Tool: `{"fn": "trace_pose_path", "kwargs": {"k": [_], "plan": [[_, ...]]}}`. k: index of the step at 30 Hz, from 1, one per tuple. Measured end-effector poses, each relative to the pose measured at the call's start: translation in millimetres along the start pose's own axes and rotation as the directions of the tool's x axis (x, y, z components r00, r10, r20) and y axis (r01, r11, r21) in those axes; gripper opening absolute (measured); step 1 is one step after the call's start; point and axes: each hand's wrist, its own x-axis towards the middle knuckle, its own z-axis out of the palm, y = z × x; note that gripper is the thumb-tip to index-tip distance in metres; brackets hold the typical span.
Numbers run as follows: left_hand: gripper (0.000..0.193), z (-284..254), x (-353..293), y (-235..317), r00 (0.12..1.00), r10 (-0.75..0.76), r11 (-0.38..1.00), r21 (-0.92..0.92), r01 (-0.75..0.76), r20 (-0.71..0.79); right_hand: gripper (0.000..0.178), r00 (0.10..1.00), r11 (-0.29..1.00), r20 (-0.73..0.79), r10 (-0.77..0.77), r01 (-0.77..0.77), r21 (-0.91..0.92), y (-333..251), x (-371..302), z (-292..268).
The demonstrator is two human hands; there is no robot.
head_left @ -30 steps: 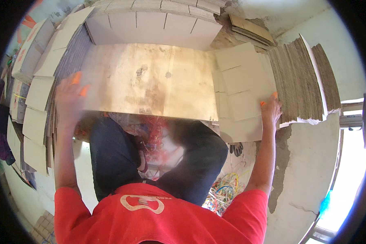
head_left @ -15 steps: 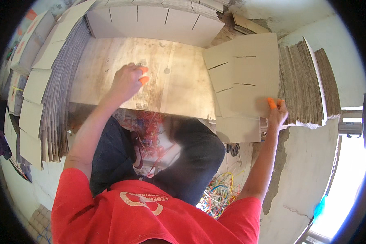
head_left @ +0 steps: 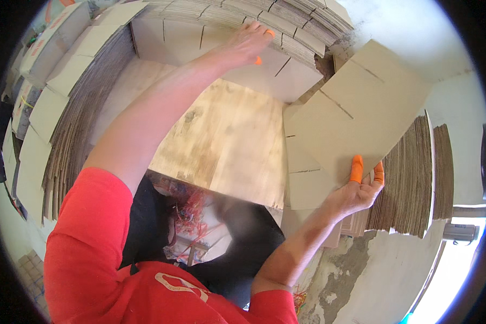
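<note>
A slotted cardboard sheet (head_left: 370, 100) is tilted up in my right hand (head_left: 353, 197), its lower corner pinched between fingers in orange finger covers. Under it, more slotted cardboard (head_left: 306, 186) lies at the right of the wooden board. My left hand (head_left: 248, 44) reaches to the far side, at the top edge of a long slotted cardboard strip (head_left: 183, 40) standing there. The thumb, in an orange cover, rests on the strip's front face and an orange-tipped finger is at its top edge, so the hand appears closed on it.
Stacked cardboard (head_left: 86, 92) lines the left, and slotted stacks (head_left: 286, 24) stand behind. A dense upright stack (head_left: 405, 178) is at the right. The wooden board (head_left: 227, 140) lies between them, above my legs. Red strapping scraps (head_left: 191, 208) lie below its near edge.
My left hand has moved from above the wooden board to the strip at the far side. My right hand has lifted and turned its cardboard sheet. The view has shifted.
</note>
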Motion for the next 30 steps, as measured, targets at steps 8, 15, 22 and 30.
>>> {"fn": "trace_pose_path", "kwargs": {"k": [8, 15, 22, 30], "plan": [[0.038, 49, 25, -13, 0.984, 0.134, 0.991, 0.048, -0.129, -0.114, 0.035, 0.985, 0.957, 0.041, -0.170, 0.175, -0.230, -1, 3, 24], [0.026, 38, 13, -18, 0.985, 0.113, 0.982, -0.138, -0.130, -0.130, 0.040, 0.998, 0.989, 0.064, -0.014, 0.004, 0.145, 0, -5, 38], [0.027, 37, 8, -14, 0.996, 0.010, 0.983, -0.184, -0.026, -0.088, 0.040, 0.996, 0.998, 0.080, -0.039, 0.034, 0.052, 9, -6, 30], [0.019, 39, 11, -14, 0.903, 0.351, 0.936, 0.123, -0.330, -0.248, 0.039, 0.998, 0.998, 0.061, -0.029, 0.025, 0.061, 4, -5, 32]]}}
